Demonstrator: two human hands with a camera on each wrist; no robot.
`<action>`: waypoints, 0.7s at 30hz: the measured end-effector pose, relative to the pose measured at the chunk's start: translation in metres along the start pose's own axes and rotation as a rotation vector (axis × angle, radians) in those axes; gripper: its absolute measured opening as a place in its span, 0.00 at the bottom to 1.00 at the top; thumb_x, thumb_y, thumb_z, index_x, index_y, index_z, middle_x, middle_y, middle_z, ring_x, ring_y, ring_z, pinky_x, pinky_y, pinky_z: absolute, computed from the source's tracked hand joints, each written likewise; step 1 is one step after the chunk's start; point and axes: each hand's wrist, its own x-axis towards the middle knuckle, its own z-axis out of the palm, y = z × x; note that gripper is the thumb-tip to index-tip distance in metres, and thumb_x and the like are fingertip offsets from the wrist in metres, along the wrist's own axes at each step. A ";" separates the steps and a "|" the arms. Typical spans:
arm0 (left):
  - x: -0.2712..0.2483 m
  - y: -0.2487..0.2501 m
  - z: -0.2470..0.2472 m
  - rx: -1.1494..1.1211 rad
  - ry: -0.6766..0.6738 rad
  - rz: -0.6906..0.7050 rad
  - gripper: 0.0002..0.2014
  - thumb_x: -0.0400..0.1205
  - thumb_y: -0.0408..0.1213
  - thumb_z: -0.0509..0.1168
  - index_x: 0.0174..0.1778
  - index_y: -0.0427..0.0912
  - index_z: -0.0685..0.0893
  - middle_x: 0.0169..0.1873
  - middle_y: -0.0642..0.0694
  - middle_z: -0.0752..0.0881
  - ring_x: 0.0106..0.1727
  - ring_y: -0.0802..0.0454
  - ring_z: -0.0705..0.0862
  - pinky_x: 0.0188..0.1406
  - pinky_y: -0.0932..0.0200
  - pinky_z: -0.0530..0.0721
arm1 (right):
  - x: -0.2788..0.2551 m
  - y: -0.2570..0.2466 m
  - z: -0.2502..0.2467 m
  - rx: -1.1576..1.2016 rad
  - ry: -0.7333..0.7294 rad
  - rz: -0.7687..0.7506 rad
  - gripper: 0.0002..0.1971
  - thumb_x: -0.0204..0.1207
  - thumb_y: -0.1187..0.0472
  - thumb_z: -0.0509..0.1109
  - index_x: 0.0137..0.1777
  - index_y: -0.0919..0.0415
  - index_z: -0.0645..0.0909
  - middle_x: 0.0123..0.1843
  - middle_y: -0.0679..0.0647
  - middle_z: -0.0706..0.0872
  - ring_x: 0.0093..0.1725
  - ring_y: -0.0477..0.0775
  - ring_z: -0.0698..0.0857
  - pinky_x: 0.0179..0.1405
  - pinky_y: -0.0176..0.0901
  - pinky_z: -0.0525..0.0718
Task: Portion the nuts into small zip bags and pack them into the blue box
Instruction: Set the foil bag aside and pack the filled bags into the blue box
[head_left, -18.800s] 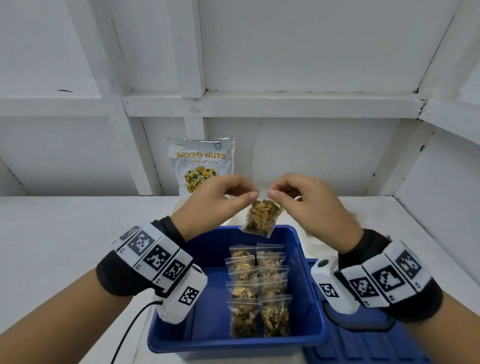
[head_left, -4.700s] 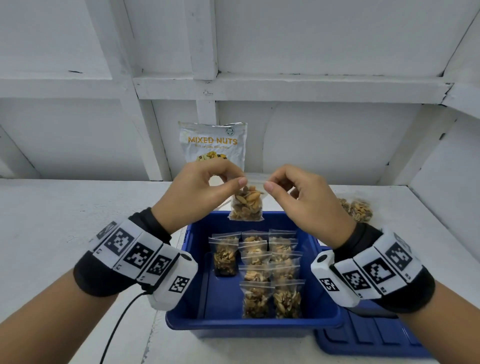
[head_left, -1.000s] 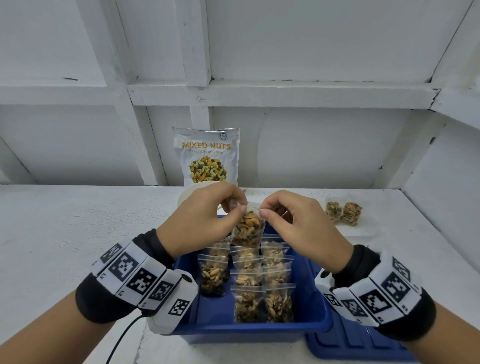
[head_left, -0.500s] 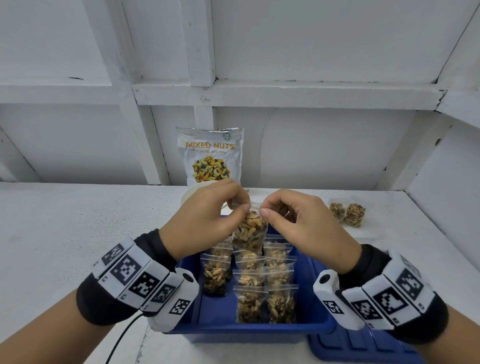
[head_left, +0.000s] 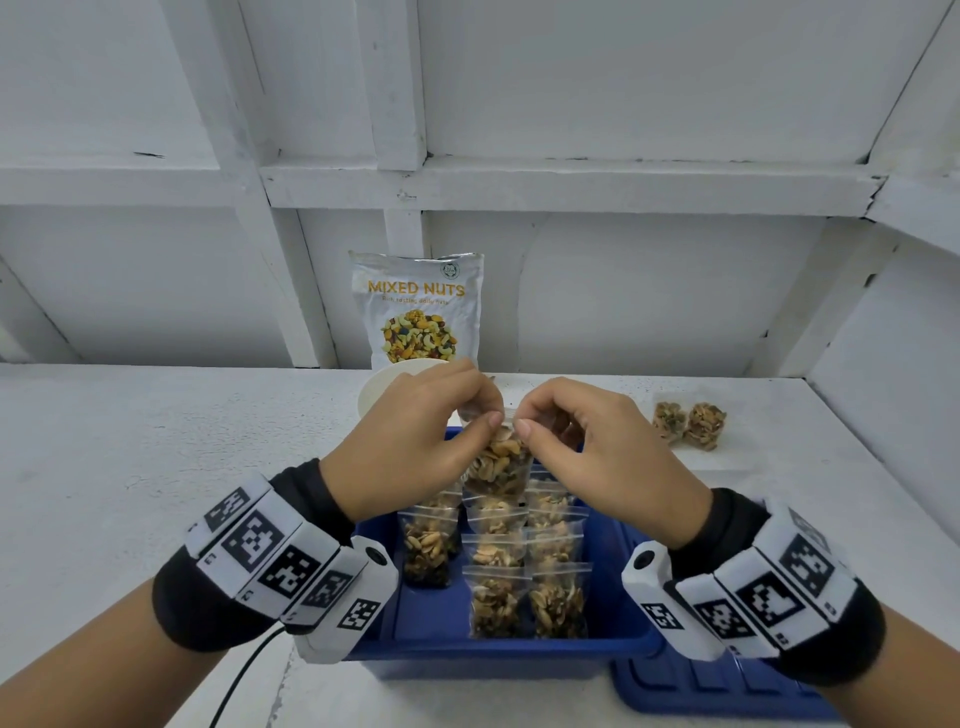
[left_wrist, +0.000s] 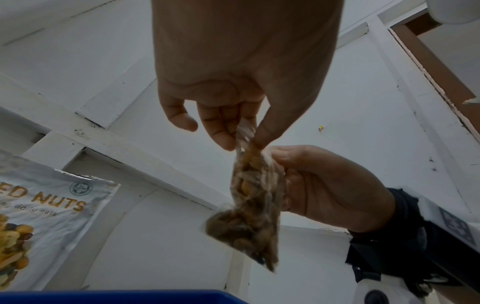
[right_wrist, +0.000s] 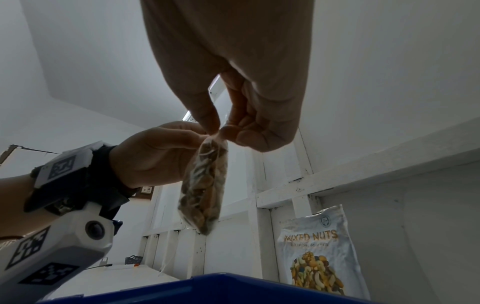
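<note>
A small clear zip bag of nuts (head_left: 498, 460) hangs over the far end of the blue box (head_left: 498, 647). My left hand (head_left: 431, 441) pinches the bag's top edge from the left and my right hand (head_left: 582, 447) pinches it from the right. In the left wrist view the zip bag (left_wrist: 249, 211) dangles from thumb and fingers; in the right wrist view the zip bag (right_wrist: 205, 189) hangs the same way. Several filled bags (head_left: 524, 577) lie in rows inside the box. The mixed nuts pouch (head_left: 418, 309) stands against the wall.
A white bowl (head_left: 384, 387) sits behind my left hand. Two filled bags (head_left: 688, 428) lie on the table at the right. The blue lid (head_left: 717, 691) lies beside the box at the lower right. A black cable (head_left: 244, 670) trails from my left wrist.
Both hands have stayed pinched on the bag's top edge, with the fingertips closer together over it. The bag hangs at about the same place above the box.
</note>
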 end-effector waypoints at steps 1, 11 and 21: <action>0.000 0.000 0.000 0.006 0.003 0.001 0.07 0.77 0.46 0.57 0.39 0.50 0.78 0.35 0.56 0.79 0.38 0.63 0.76 0.38 0.71 0.73 | 0.000 0.000 0.000 -0.001 0.001 0.002 0.02 0.75 0.65 0.70 0.42 0.60 0.82 0.35 0.45 0.83 0.36 0.47 0.80 0.34 0.31 0.77; 0.000 0.006 0.003 -0.025 -0.020 -0.026 0.12 0.76 0.48 0.57 0.40 0.45 0.81 0.35 0.57 0.80 0.39 0.60 0.78 0.38 0.73 0.74 | 0.000 0.002 0.001 -0.009 0.013 -0.046 0.05 0.71 0.60 0.67 0.38 0.60 0.82 0.32 0.45 0.82 0.34 0.48 0.78 0.32 0.34 0.75; -0.014 -0.019 -0.026 -0.044 -0.213 -0.079 0.14 0.75 0.53 0.59 0.40 0.49 0.84 0.34 0.53 0.86 0.40 0.61 0.80 0.39 0.79 0.73 | 0.004 0.022 -0.023 -0.055 -0.101 0.147 0.06 0.77 0.57 0.67 0.52 0.48 0.82 0.42 0.38 0.83 0.44 0.37 0.81 0.40 0.20 0.74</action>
